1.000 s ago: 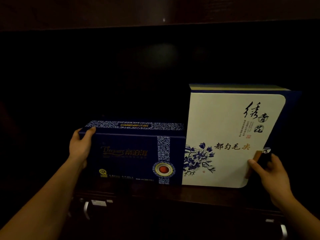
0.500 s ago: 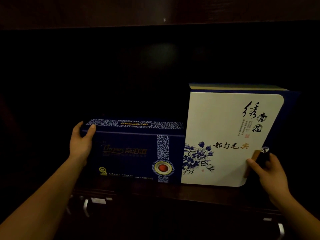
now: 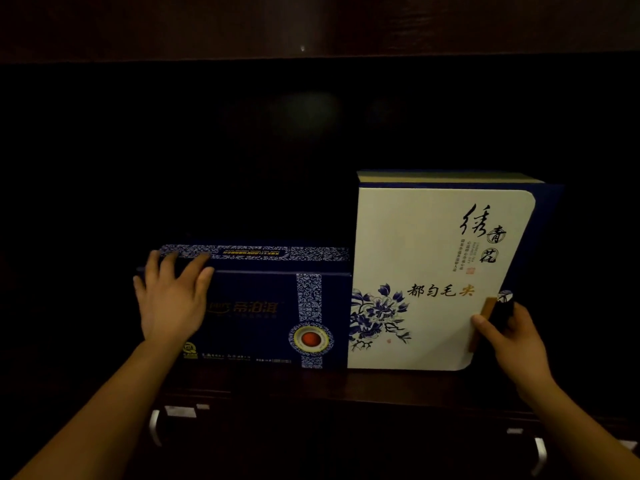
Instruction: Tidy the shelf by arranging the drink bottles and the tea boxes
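Dark wood is framing the scene: a shelf (image 3: 263,382) is running across the lower middle of the frame, with a dim recess above it. Two tea boxes are standing on it side by side, touching along one edge. The blue box (image 3: 263,306) is sitting lower centre, long side down, its front carrying a patterned vertical band and a round red emblem. The white box (image 3: 433,271) is standing upright to its right, taller, with blue flowers at its lower left, black calligraphy at its upper right and a dark blue spine showing along its right edge. The left hand (image 3: 171,299) is lying open and flat over the blue box's upper left corner, fingers spread across the front face and reaching onto the top edge; it is pressing or resting there rather than gripping. The right hand (image 3: 509,337) is sitting at the lower right of the white box, thumb laid on the front near the edge and fingers curled around the spine beside a small brown clasp (image 3: 483,320), grasping the box's right side. Both forearms are reaching up from the bottom corners of the frame. Below the shelf, pale metal handles (image 3: 154,427) are glinting faintly in the dark at lower left and lower right.
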